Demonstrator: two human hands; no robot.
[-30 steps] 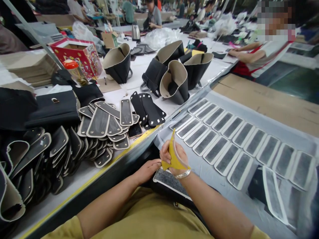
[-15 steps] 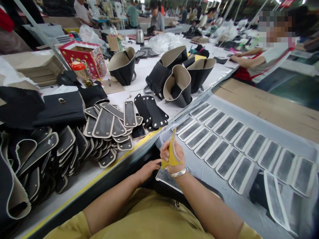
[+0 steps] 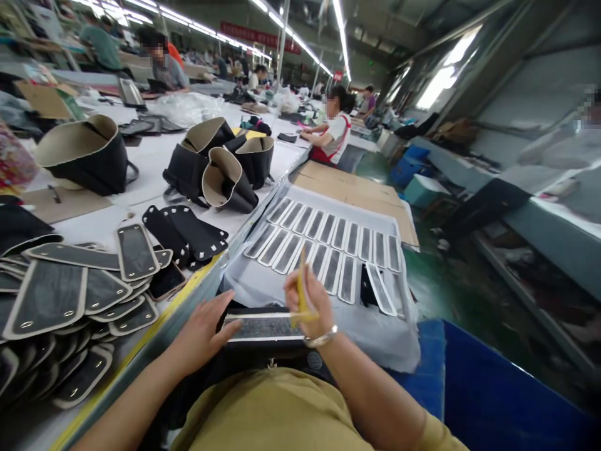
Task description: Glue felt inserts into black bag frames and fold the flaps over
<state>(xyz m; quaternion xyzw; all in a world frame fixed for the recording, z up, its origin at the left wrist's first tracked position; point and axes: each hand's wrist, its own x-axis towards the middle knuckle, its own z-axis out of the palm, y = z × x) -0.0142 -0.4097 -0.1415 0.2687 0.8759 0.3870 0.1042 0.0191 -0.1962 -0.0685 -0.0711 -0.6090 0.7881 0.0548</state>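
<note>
My right hand (image 3: pixel 312 300) is closed around a thin, pointed yellow piece (image 3: pixel 302 291); its exact kind is not clear. A silver bracelet is on that wrist. Below it, at my lap, lies a black bag-like item (image 3: pixel 286 354) with a small metal clasp. Along its top is a dark grey panel with white edges (image 3: pixel 265 327). At the panel's left end is my left hand (image 3: pixel 206 329), fingers stretched and thumb apart, holding nothing. The thumb tip overlaps the panel's end; whether it presses on it I cannot tell.
White-edged grey panels (image 3: pixel 323 260) lie in two rows on a covered board ahead. Left are stacked dark flaps with metal eyelets (image 3: pixel 47 294) and black straps (image 3: pixel 192 228). Open black bags (image 3: pixel 230 181) stand beyond. A blue bin (image 3: pixel 493 382) is right. Co-workers sit farther off.
The view has swung right and up. My left hand has moved left, away from my right hand, and its fingers have spread. My right hand still holds the yellow piece.
</note>
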